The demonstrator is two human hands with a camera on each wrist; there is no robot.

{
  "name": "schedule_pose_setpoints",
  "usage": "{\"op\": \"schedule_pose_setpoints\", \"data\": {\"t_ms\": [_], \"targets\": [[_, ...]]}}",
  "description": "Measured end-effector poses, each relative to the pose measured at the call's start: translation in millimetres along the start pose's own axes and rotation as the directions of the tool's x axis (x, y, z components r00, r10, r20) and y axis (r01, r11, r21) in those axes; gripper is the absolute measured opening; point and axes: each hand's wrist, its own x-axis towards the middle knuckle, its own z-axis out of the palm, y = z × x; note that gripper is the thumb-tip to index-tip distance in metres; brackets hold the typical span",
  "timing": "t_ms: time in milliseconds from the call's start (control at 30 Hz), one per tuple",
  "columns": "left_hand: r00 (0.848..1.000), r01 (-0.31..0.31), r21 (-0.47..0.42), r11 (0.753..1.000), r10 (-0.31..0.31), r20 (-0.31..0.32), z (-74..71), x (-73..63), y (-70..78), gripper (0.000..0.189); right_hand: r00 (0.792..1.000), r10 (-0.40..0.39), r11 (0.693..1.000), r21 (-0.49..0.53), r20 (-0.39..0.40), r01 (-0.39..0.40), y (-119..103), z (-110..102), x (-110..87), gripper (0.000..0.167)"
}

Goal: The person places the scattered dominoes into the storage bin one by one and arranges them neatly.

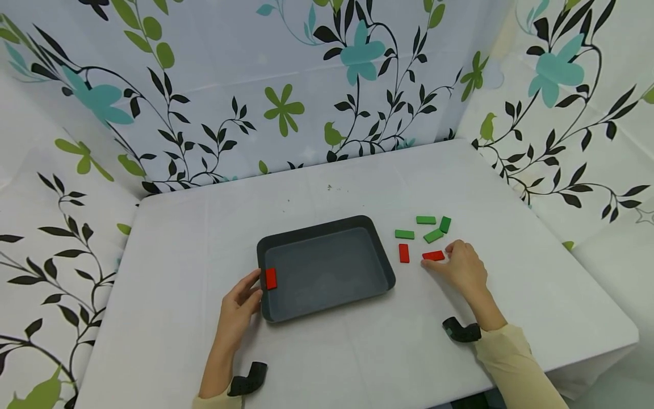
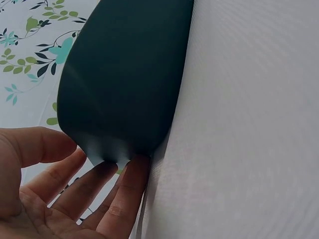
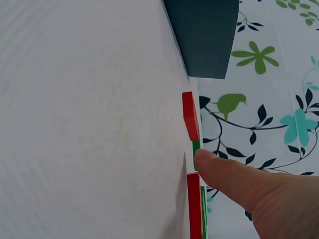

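The left hand (image 1: 237,309) is touching the outer wall at the left end of the dark grey tray (image 1: 327,267) with its relaxed fingers, and it is not closing round it. Inside this tray, near its left wall, one red block (image 1: 271,278) is lying. The right hand (image 1: 467,272) is reaching down to a second red block (image 1: 433,256), to the right of the tray, its thumb and finger coming around the two ends; whether they are pinching it, I cannot tell. A third red block (image 1: 404,253) is lying between this one and the tray. Four green blocks (image 1: 404,234) are lying just behind, on the white counter (image 1: 327,363)
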Motion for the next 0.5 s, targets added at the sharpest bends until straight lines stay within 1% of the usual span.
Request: {"op": "schedule_pose_setpoints", "data": {"t_ms": [200,333,500], "targets": [[1.0,0.0,0.003,1.0,0.0,-0.001,0.3,0.5,-0.2,0.048,1.0,-0.002,1.0,-0.026,0.0,0.002,2.4,4.6,3.0,0.063],[1.0,-0.003,0.009,1.0,0.003,-0.004,0.3,1.0,-0.8,0.048,1.0,-0.012,0.999,-0.048,-0.004,0.012,3.0,5.7,3.2,0.06],[1.0,-0.003,0.011,1.0,0.003,-0.008,0.0,1.2,-1.0,0.047,0.999,-0.041,0.998,-0.053,-0.014,0.04,2.0,5.8,2.6,0.056]]}}
